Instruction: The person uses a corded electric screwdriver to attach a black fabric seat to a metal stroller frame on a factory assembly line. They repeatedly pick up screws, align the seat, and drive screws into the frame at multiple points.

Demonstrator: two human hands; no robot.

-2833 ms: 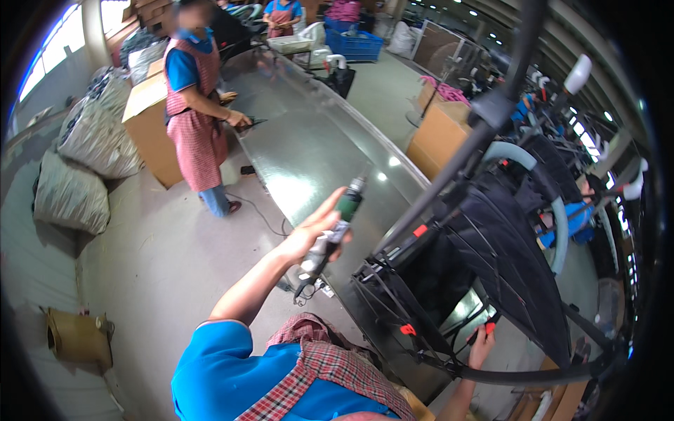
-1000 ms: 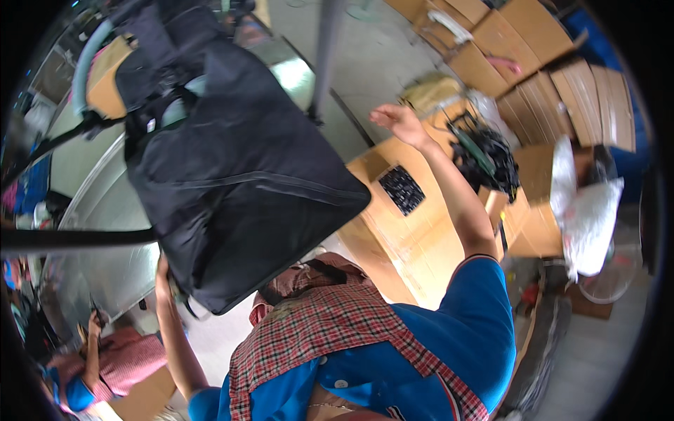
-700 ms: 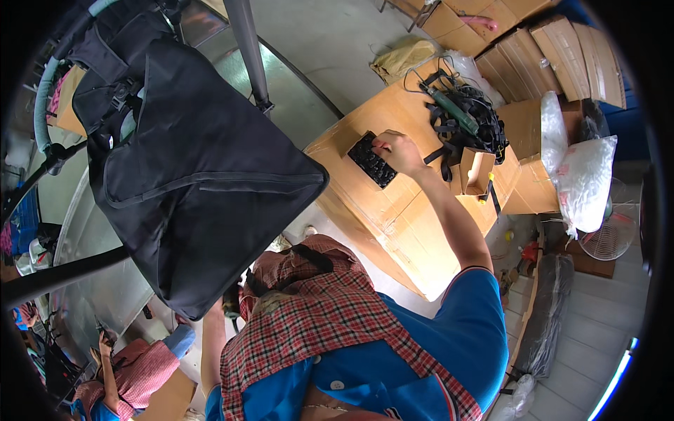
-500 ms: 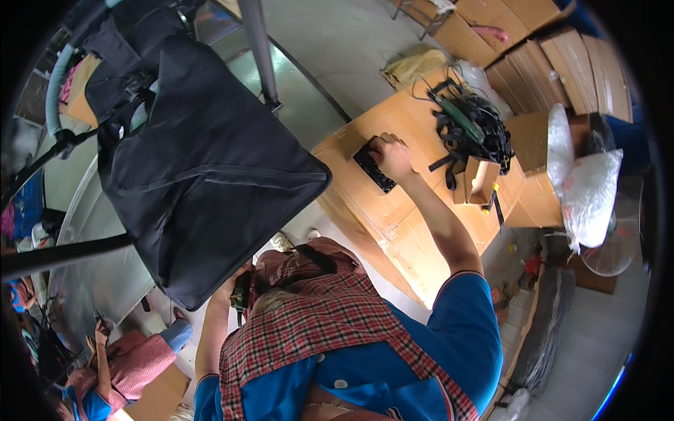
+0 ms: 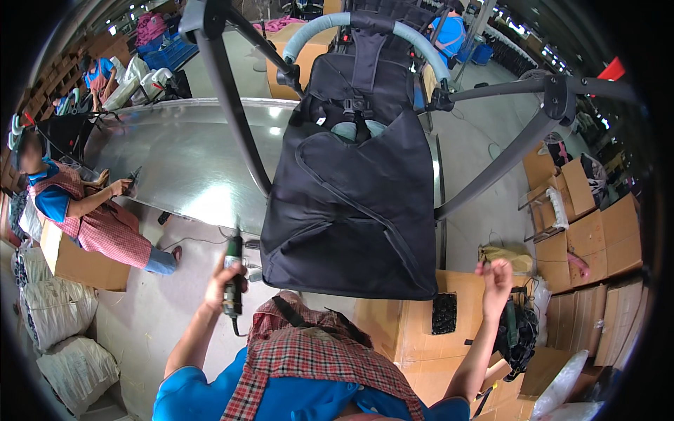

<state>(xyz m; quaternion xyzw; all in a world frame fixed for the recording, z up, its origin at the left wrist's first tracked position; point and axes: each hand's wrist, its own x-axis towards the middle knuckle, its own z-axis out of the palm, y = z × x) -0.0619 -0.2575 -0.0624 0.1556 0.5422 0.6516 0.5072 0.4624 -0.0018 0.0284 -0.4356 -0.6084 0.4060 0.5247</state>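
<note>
In front of me stands a stroller with a black fabric seat (image 5: 354, 203) and dark grey frame tubes; a pale blue-green padded bar (image 5: 319, 29) curves over its far end. My left hand (image 5: 223, 284) is wrapped round a green and black electric screwdriver (image 5: 234, 270), its bit pointing away from me beside the seat's left edge. My right hand (image 5: 497, 279) is raised to the right of the seat, fingers pinched together; whatever is between them is too small to name. Below that hand, a shallow black tray (image 5: 444, 313) of small dark pieces lies on a cardboard box (image 5: 414, 344).
A shiny metal table (image 5: 175, 161) spreads out at the left, where a co-worker (image 5: 91, 203) in a checked apron holds a tool. Black straps and a second green tool (image 5: 511, 316) lie on the cardboard at right. Cartons (image 5: 600, 316) stack farther right; white sacks (image 5: 60, 309) lie at left.
My right hand has lifted off the black tray, fingers pinched. My left hand has come out from beside the seat with the screwdriver. The view has swung round to face the stroller.
</note>
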